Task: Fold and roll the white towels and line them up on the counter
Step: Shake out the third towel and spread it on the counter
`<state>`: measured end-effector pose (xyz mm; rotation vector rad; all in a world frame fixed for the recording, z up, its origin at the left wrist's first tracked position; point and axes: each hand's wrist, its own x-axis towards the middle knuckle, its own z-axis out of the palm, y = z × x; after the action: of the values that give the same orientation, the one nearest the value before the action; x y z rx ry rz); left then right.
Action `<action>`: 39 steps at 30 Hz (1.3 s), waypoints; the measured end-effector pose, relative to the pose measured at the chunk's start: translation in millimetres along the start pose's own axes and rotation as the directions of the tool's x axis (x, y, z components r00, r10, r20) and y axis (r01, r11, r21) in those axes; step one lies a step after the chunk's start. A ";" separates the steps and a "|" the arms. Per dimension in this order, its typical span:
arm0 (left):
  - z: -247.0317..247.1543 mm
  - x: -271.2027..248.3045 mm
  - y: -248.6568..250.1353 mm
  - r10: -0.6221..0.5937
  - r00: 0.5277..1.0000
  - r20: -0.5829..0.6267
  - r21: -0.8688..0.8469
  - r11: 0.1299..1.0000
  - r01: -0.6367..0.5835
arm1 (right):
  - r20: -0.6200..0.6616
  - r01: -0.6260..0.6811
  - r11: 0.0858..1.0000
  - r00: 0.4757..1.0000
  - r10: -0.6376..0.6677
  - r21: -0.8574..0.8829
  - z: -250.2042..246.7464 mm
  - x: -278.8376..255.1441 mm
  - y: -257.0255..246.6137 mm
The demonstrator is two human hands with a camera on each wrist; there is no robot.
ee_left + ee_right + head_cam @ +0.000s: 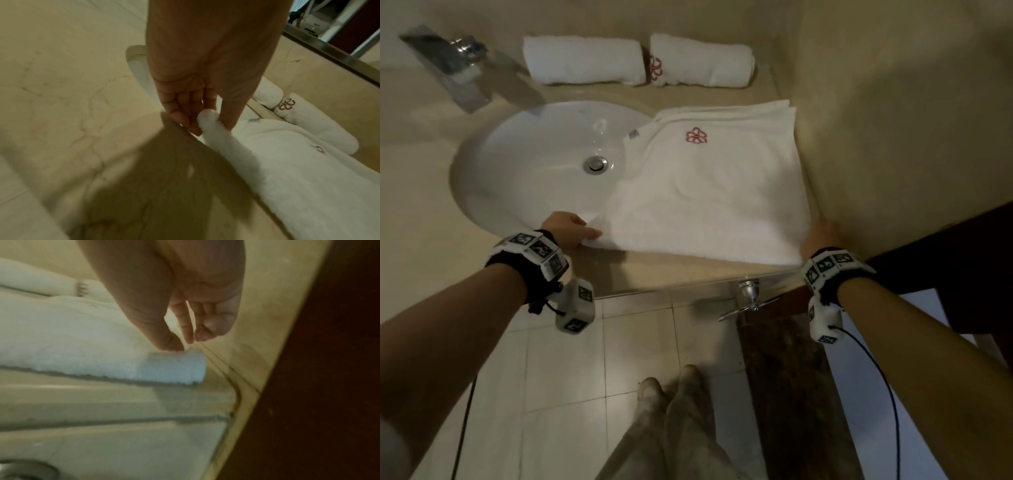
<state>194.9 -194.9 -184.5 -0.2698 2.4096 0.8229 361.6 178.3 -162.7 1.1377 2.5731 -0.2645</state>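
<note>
A folded white towel (705,192) with a red flower emblem lies flat on the beige counter (681,274), its left part hanging over the sink. My left hand (589,233) pinches the near left corner between thumb and fingers (202,123). At the near right corner, against the side wall, my right hand (820,236) has its thumb on top of the towel (82,345) and its fingertips at the edge (183,344). Two rolled white towels (583,61) (702,61) lie side by side at the back of the counter.
A round white sink (517,164) fills the counter's left half, with a chrome faucet (458,65) behind it. A beige wall (893,137) borders the towel on the right. A dark wooden door (945,274) and a metal handle (748,294) sit below the counter edge.
</note>
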 end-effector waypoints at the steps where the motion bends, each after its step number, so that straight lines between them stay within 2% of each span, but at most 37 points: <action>1: 0.1 -0.4 -1.6 0.005 1.000 -0.016 -0.002 1.000 -0.005 | -0.051 0.040 0.998 0.998 -0.043 -0.046 -2.6 -1.9 -5.8; 3: 0.8 -3.8 -1.1 0.005 1.000 -0.030 -0.025 1.000 -0.006 | -0.105 0.171 0.980 0.978 -0.182 -0.100 -5.8 -0.5 -16.2; 5: 1.9 -5.0 -0.6 -0.014 1.000 -0.025 -0.061 0.998 0.012 | -0.041 0.288 0.958 0.957 -0.288 -0.001 -6.1 1.3 -25.1; 6: 2.4 -5.7 -0.5 -0.027 1.000 -0.013 -0.083 0.996 0.026 | 0.033 0.299 0.954 0.953 -0.300 0.034 -3.2 2.2 -26.1; 8: 2.7 -6.2 -1.5 -0.052 0.999 0.011 -0.115 0.992 0.052 | 0.131 0.230 0.968 0.961 -0.242 0.099 3.8 5.6 -22.8; 11: 3.5 -2.8 -4.1 -0.046 0.999 0.007 -0.110 0.993 0.047 | 0.153 0.118 0.974 0.977 -0.148 0.192 5.8 11.1 -17.7; 15: 9.3 -4.5 -1.7 -0.017 1.000 -0.014 -0.111 0.994 0.015 | 0.227 0.001 0.977 0.972 -0.050 0.212 -0.9 11.5 -10.5; 17: 10.4 -6.4 -3.1 -0.040 0.998 0.045 -0.113 0.993 0.045 | 0.250 -0.032 0.977 0.968 -0.022 0.210 -2.6 7.7 -7.7; 19: 9.3 -9.9 -3.0 -0.075 0.983 0.165 -0.055 0.995 0.085 | 0.267 -0.028 0.987 0.964 -0.015 0.156 -6.3 4.5 -5.0; 22: 2.8 -21.7 4.7 -0.137 0.921 0.364 0.162 0.983 0.082 | 0.213 0.026 0.999 0.976 -0.031 0.027 -18.4 0.4 -2.1; 25: -5.7 -36.2 15.8 -0.244 0.862 0.444 0.329 0.939 0.097 | 0.202 0.113 0.989 0.975 -0.091 -0.101 -33.2 0.3 -4.8; 27: -10.2 -39.9 23.5 -0.283 0.865 0.414 0.399 0.911 0.107 | 0.225 0.134 0.987 0.968 -0.110 -0.092 -41.4 2.2 -6.5; 28: -12.2 -40.5 29.5 -0.272 0.888 0.371 0.400 0.909 0.112 | 0.207 0.133 0.988 0.972 -0.115 -0.075 -44.7 2.6 -8.2; 30: -16.2 -35.2 42.2 -0.204 0.945 0.255 0.308 0.944 0.121 | 0.173 0.149 0.987 0.975 -0.137 -0.059 -50.6 7.0 -14.4; 32: -19.3 -27.7 54.0 -0.131 0.981 0.140 0.143 0.983 0.111 | 0.129 0.146 0.988 0.982 -0.140 -0.043 -58.6 14.4 -21.8; 35: -20.8 -12.5 76.9 -0.034 0.998 0.058 -0.035 0.999 0.036 | 0.049 0.168 0.985 0.984 -0.169 0.038 -74.5 35.7 -33.8; 39: -6.0 5.3 105.5 0.120 0.993 -0.002 -0.107 0.987 -0.120 | -0.023 0.224 0.967 0.975 -0.223 0.119 -84.4 63.8 -52.3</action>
<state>150.1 -115.2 -131.2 -0.1648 2.3995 1.0080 264.6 211.8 -104.4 0.8875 2.7274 -0.4737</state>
